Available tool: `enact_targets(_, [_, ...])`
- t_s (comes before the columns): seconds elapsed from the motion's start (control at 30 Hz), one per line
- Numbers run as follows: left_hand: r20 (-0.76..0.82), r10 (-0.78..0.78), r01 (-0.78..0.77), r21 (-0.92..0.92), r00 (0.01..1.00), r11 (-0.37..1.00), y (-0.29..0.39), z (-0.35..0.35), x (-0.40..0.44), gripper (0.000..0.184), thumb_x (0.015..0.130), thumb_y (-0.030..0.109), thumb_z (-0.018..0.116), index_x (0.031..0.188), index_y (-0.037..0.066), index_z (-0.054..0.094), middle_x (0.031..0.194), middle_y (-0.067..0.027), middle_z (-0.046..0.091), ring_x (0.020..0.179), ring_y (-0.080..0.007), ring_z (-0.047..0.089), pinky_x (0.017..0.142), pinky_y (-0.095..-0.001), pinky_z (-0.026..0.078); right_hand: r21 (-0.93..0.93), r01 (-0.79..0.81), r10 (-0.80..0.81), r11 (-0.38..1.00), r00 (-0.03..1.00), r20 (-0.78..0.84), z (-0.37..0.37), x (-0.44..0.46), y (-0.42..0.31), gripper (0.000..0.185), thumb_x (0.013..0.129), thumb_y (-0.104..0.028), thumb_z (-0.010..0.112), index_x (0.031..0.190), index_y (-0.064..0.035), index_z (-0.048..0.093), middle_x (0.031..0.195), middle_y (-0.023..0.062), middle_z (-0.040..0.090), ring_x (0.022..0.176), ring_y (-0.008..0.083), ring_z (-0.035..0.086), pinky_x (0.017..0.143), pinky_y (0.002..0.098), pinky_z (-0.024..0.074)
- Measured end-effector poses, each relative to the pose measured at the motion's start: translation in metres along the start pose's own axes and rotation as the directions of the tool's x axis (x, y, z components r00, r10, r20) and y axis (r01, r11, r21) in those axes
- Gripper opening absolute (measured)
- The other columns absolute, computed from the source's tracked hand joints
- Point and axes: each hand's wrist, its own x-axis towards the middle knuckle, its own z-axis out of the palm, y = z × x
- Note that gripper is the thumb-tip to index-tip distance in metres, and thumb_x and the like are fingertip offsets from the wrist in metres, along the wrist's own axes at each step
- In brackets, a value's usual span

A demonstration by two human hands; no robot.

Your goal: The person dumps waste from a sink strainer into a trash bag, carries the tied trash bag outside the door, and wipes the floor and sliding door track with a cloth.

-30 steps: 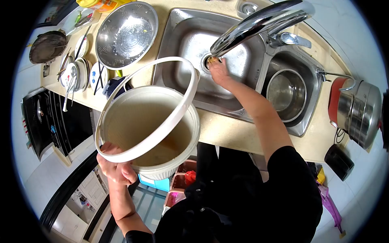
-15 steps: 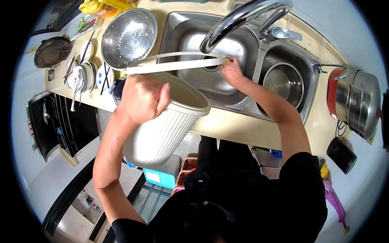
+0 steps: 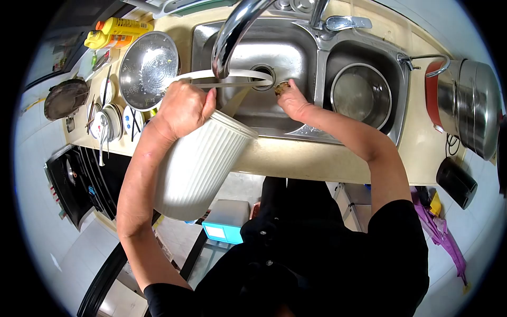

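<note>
My left hand (image 3: 185, 108) is closed around the rim of a white ribbed trash can (image 3: 203, 166), which hangs tilted at the counter's front edge. A loose white ring (image 3: 245, 73) rises from the same hand and reaches over the sink. Inside the large steel sink basin (image 3: 285, 53), my right hand (image 3: 293, 102) pinches a small brownish clump (image 3: 282, 87), too small to identify. The round drain (image 3: 262, 77) lies just left of those fingers. The can's inside is mostly hidden.
Overhead arches the chrome faucet (image 3: 224, 45). A steel pot (image 3: 360, 95) sits in the smaller basin. Left of the sink are a steel colander (image 3: 149, 71), stacked bowls (image 3: 112, 119) and yellow bottles (image 3: 124, 26). A large steel cooker (image 3: 465, 105) stands at the right.
My right hand has shifted from beside the drain toward the near part of the basin, uncovering the drain. The ring and can have moved slightly left as the view shifted.
</note>
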Motion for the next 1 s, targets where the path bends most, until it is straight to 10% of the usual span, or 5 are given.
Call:
enact_targets(0.77, [-0.03,-0.068,0.068,-0.008,0.997,0.998,0.004,-0.003,-0.022,0.042,0.084,0.018,0.052,0.045,0.003,0.052,0.048,-0.0162,0.052,0.046,-0.0336,0.053,0.049,-0.0411,0.043,-0.012,0.042,-0.042,0.999,0.998,-0.053,0.012,-0.005,-0.007,0.014,0.07,-0.005,0.054,0.066,-0.009,0.066,0.071,0.0103,0.063,0.082,0.0272,0.061,0.104,0.0506,0.0269])
enact_targets(1.0, [-0.023,-0.114,0.113,-0.049,0.993,0.992,0.027,-0.05,-0.093,0.062,0.068,0.064,0.054,0.057,0.003,0.05,0.053,-0.0116,0.048,0.05,-0.0318,0.052,0.05,-0.0395,0.041,0.008,0.05,-0.049,0.999,0.995,-0.082,0.003,-0.006,-0.008,0.011,0.069,-0.003,0.054,0.063,-0.0056,0.063,0.07,0.0123,0.062,0.08,0.0269,0.061,0.098,0.0493,0.0331])
